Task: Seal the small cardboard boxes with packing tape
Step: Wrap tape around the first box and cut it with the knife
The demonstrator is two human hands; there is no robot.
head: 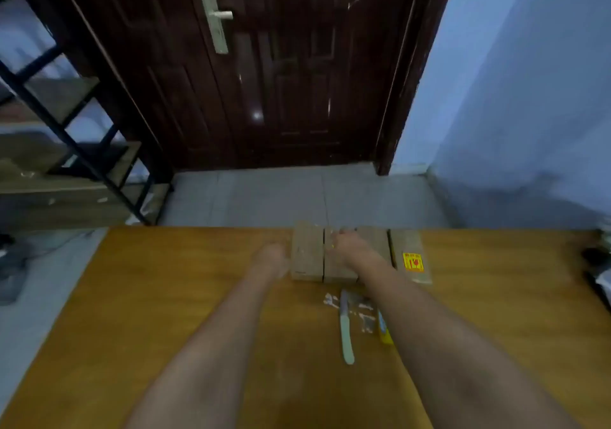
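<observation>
Several small cardboard boxes stand side by side in a row at the table's far edge. The leftmost box [306, 253] has my left hand [271, 260] pressed against its left side; blur hides the fingers. My right hand [351, 247] lies on top of the second box [337, 271], fingers curled over its far edge and partly covering the third box [375, 240]. The rightmost box [410, 247] carries a yellow and red sticker [413, 261]. No tape roll is clearly visible.
On the orange-brown table [165, 296], just in front of the boxes, lie a knife with a pale handle [346, 329], scraps of clear tape [363, 313] and a yellow object [384, 331]. Dark items sit at the right edge [598, 263]. Beyond are a dark door [264, 65] and shelving [66, 164].
</observation>
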